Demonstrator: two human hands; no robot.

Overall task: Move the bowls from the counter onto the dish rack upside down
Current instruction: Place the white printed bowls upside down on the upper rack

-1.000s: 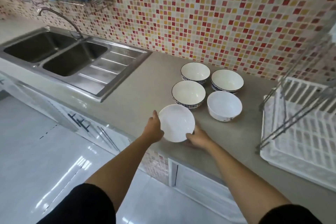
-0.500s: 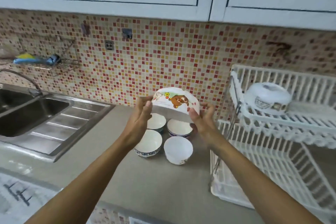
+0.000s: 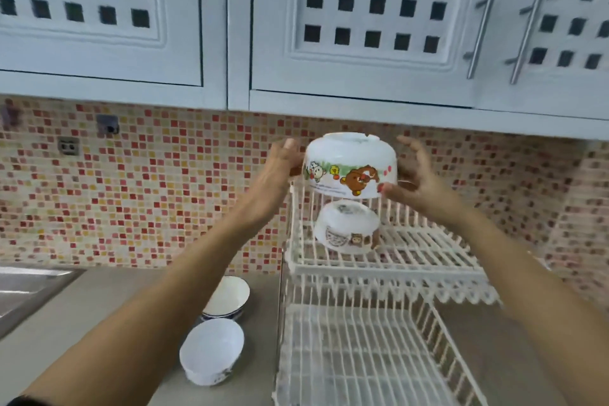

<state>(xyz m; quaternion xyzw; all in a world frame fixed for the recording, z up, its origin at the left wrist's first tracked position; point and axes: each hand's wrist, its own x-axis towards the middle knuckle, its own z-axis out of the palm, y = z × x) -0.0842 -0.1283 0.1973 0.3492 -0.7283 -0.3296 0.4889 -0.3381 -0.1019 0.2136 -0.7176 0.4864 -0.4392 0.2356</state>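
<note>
I hold a white bowl with a cartoon bear print (image 3: 349, 165) upside down in the air, above the top shelf of the white dish rack (image 3: 408, 250). My left hand (image 3: 280, 171) grips its left side and my right hand (image 3: 412, 175) its right side, thumb at the rim. Right below it, another printed white bowl (image 3: 346, 227) sits upside down on that top shelf. On the counter, left of the rack, a plain white bowl (image 3: 211, 349) and a blue-patterned bowl (image 3: 227, 297) stand upright; my left arm hides anything further left.
The rack's lower shelf (image 3: 356, 356) holds nothing. White cabinets (image 3: 362, 26) hang close above the rack. A steel sink edge (image 3: 26, 287) shows at the far left. Red and yellow mosaic tiles (image 3: 148, 194) cover the wall behind the grey counter (image 3: 82, 316).
Both hands lifted the bear bowl off the counter, turned it upside down and carried it up and right over the rack's top shelf. The view tilted upward.
</note>
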